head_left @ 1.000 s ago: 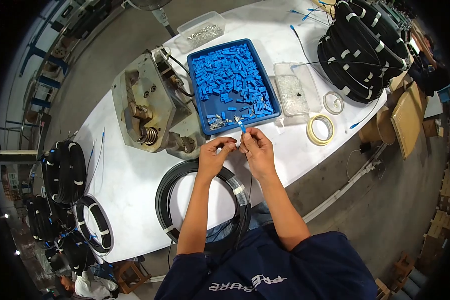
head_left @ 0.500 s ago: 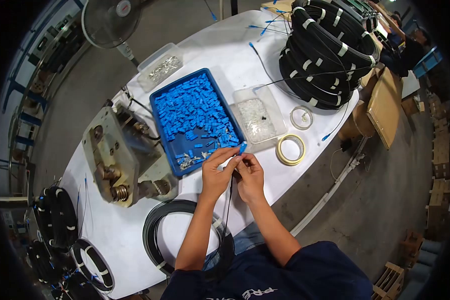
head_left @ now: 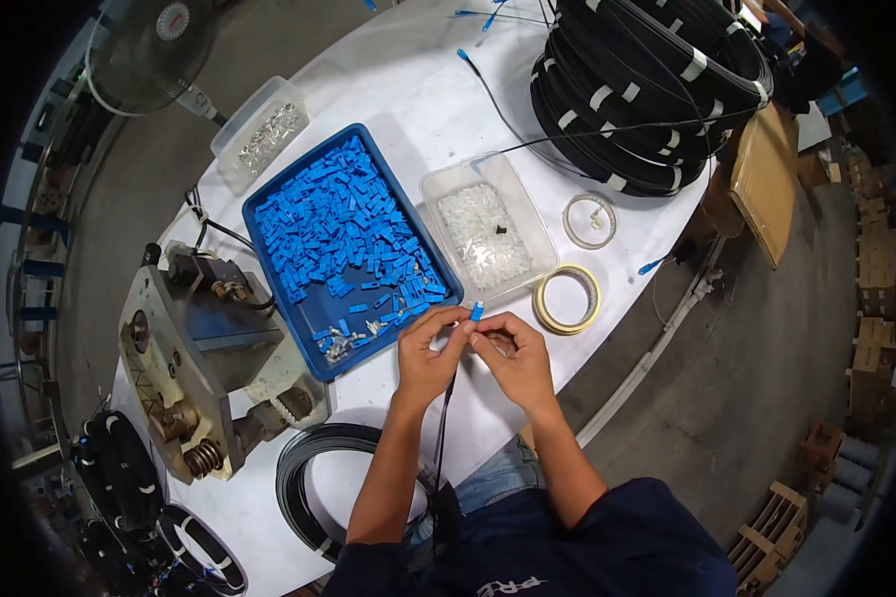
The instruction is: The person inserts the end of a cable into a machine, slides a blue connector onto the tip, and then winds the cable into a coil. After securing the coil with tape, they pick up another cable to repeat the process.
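Note:
Between the fingertips of both hands is a small blue connector [head_left: 477,311], upright at the end of a black cable [head_left: 444,423] that runs down toward my lap. My left hand [head_left: 430,356] pinches the connector from the left side. My right hand [head_left: 516,366] is closed at its right side, fingertips touching it. Just beyond my left hand lies a blue tray [head_left: 324,366] with many blue connector pieces [head_left: 334,219] and some metallic bits at its near corner. A clear box [head_left: 543,224] of translucent small parts stands beyond my right hand.
A metal press [head_left: 184,368] stands at the left. Black cable coils [head_left: 617,109] are stacked at the back right; another coil [head_left: 294,478] lies near my left forearm. A yellow tape roll [head_left: 567,298], a clear ring [head_left: 589,221] and a box of metal parts [head_left: 269,136] are also about.
The view has shifted, so the tray and press appear farther left. Both hands still hold the connector; the right hand's fingers have changed position slightly around it.

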The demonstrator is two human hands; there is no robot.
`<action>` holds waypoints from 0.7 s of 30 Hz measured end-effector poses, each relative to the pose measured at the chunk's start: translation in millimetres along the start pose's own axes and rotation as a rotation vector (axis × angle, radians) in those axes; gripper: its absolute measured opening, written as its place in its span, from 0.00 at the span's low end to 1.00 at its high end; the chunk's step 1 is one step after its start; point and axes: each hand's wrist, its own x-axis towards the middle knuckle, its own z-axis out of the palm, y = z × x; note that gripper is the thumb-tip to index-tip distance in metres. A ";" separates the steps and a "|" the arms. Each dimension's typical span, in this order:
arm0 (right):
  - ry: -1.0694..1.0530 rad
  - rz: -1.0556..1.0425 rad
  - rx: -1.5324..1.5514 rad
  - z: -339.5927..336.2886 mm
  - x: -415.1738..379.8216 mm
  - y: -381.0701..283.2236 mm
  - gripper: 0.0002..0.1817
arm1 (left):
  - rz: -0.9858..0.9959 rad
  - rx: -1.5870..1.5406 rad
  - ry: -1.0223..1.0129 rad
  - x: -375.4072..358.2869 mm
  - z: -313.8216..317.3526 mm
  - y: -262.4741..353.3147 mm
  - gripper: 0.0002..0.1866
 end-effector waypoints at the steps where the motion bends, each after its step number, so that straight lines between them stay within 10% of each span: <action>1: -0.078 -0.033 -0.088 -4.3 2.3 -6.3 0.07 | -0.002 -0.001 -0.002 -1.2 -0.3 -1.2 0.08; 6: -0.163 -0.047 -0.418 -18.4 14.6 -63.9 0.07 | 0.001 -0.028 0.022 -4.1 0.2 -2.7 0.08; 12: -0.125 -0.579 -1.006 -10.8 73.6 -85.8 0.10 | -0.099 -0.157 0.072 -9.1 2.7 -11.8 0.10; 21: -0.458 -0.035 -1.389 2.3 125.0 -66.4 0.06 | -0.003 -0.125 0.046 -1.9 3.2 -1.9 0.12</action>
